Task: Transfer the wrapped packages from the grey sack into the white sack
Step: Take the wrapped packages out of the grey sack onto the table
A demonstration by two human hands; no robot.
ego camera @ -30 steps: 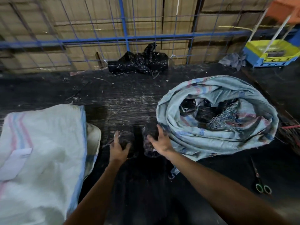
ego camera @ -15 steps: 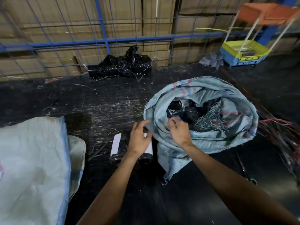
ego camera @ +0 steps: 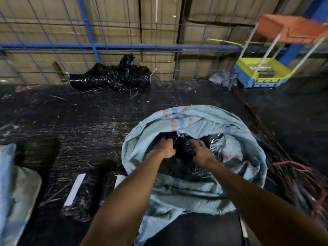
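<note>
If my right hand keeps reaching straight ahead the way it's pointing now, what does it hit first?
Most likely the black wrapped packages inside the grey sack. Your right hand is already in the sack's mouth, fingers toward them; actual contact is too blurred to confirm.

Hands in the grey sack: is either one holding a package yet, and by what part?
Cannot tell: left hand and right hand reach onto the black packages inside the grey sack, grip blurred.

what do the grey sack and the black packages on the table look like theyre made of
Grey sack: looks like woven plastic fabric, matte, with printed red and blue stripes and frayed threads at the cut rim.

Wrapped packages: seem wrapped in thin black plastic film, glossy and crinkled with small highlights; each shows a white strip, perhaps a paper label. Their contents are hidden.
</note>
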